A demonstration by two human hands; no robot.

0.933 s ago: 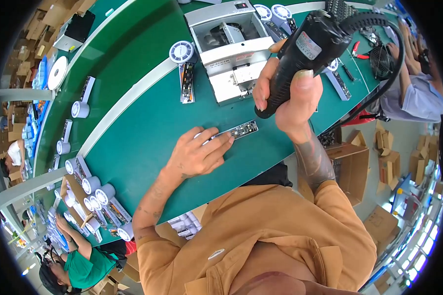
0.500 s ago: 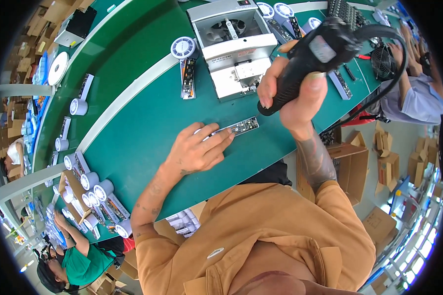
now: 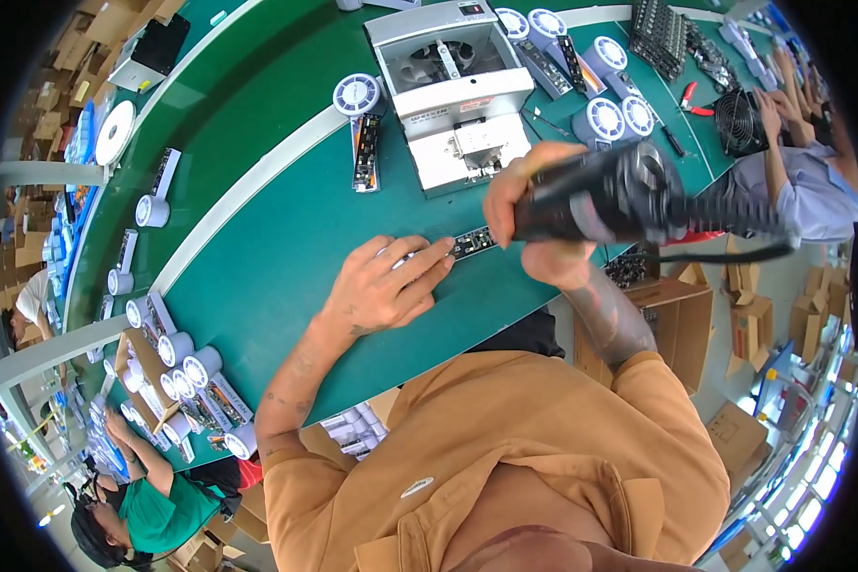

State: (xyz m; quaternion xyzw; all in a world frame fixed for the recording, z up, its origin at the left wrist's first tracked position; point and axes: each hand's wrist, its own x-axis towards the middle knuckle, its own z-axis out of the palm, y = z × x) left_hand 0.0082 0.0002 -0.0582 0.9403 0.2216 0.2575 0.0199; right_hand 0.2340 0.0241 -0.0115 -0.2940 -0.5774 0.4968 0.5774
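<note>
My left hand (image 3: 383, 286) holds a slim white housing with a circuit board (image 3: 474, 242) down on the green table, its fingers bent over the left end. My right hand (image 3: 507, 202) is wrapped round a black electric screwdriver (image 3: 582, 210) with a coiled cord trailing to the right. The screwdriver lies tilted over the right end of the board and is slightly blurred. Its tip is hidden behind my fingers, so I cannot tell whether it touches the board.
A silver screw-feeder machine (image 3: 458, 105) stands beyond my hands. Beside it lies a white round-headed unit (image 3: 357, 95) with its board exposed. Several similar units crowd a cardboard box (image 3: 146, 367) at left. Red-handled pliers (image 3: 696, 101) lie at right, near a co-worker's hands (image 3: 772, 110).
My right hand has swung the screwdriver from raised and slanting to lower and nearly level, its cord dropping with it. My left hand and the housing have hardly moved.
</note>
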